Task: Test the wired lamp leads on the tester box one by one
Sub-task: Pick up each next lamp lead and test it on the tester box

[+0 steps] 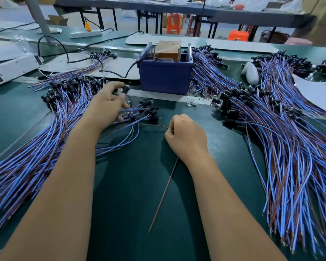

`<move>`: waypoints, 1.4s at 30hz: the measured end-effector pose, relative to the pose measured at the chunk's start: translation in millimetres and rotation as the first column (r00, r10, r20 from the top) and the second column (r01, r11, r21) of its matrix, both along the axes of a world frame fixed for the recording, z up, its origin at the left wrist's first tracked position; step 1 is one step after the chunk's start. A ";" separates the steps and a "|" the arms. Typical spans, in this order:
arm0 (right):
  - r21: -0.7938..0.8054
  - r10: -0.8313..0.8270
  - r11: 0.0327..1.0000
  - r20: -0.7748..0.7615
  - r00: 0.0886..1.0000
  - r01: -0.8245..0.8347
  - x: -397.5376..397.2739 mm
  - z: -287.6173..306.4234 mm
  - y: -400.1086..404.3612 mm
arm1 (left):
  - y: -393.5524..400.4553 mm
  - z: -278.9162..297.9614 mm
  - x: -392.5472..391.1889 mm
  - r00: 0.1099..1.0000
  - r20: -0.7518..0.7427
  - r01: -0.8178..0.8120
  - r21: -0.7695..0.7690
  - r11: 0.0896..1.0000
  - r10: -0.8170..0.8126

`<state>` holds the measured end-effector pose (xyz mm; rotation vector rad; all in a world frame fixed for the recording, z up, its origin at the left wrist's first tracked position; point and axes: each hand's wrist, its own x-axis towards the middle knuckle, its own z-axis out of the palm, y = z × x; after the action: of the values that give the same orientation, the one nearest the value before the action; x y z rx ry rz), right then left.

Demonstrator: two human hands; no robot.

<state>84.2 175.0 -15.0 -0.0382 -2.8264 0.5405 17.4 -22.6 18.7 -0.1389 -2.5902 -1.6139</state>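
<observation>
The right hand (186, 136) is curling into a fist on the green counter (132, 185), and its grip is pinching a single brown lead (164, 194) between thumb and forefinger. That wire is running out of the fist on both sides: one end is trailing back toward the person, the other is arching left toward a small fan of lamp leads (139, 113) lying just beyond the knuckles.

The left hand (105, 104) is reaching forward over that fan, fingers spreading. Its forefinger and thumb are closing on a black lamp socket (125, 89) at the near edge of the left pile (45, 138); the lower fingers are touching the wires of the fan. How firmly the socket is being held is hard to judge, since the fingertips are blurring.

The blue tester box (166, 76) is standing straight ahead of both hands, well beyond them, with a brown block sitting inside it and a black cable (124, 74) leaving its left side. A larger heap of leads, the right pile (280, 138), is spreading along the right edge and is cut off by the frame. The box's contacts are hidden behind its front wall.
</observation>
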 end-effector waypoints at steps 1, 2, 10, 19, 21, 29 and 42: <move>-0.008 -0.017 1.000 -0.001 1.000 0.017 -0.6 -0.2 0.5 | -1.3 2.9 1.7 1.000 0.006 0.031 -0.035 0.999 -0.030; -0.016 -0.035 0.999 0.000 0.999 0.035 -1.1 -0.6 1.2 | -2.0 4.8 4.3 0.999 -0.003 0.044 -0.053 0.998 -0.045; -0.040 -0.208 0.977 0.002 0.978 0.208 -5.5 -3.8 13.9 | -3.9 5.7 -2.2 0.846 -0.355 -0.504 -0.287 0.815 0.399; -0.070 -0.341 0.938 -0.011 0.940 0.339 -2.1 -3.0 28.5 | 17.1 -16.6 7.5 0.991 0.122 0.117 -0.638 0.761 -0.051; -0.084 -0.381 0.922 -0.010 0.925 0.379 -0.9 -2.3 35.4 | 15.0 -19.1 4.8 0.999 0.025 0.042 -0.572 0.819 -0.034; -0.317 -0.556 0.795 -0.038 0.830 0.517 -1.7 0.1 52.5 | 7.5 -23.6 -2.0 0.918 -0.235 -0.396 -0.574 0.717 0.319; -0.477 -0.027 0.879 -0.089 0.996 -0.019 -8.6 -8.6 39.0 | 81.6 8.1 32.0 0.955 0.084 0.267 -0.662 0.700 -0.284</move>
<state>75.7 213.9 -23.6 -0.1092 -2.5309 1.1942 49.4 59.0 26.8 -0.6161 -3.1114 -0.6142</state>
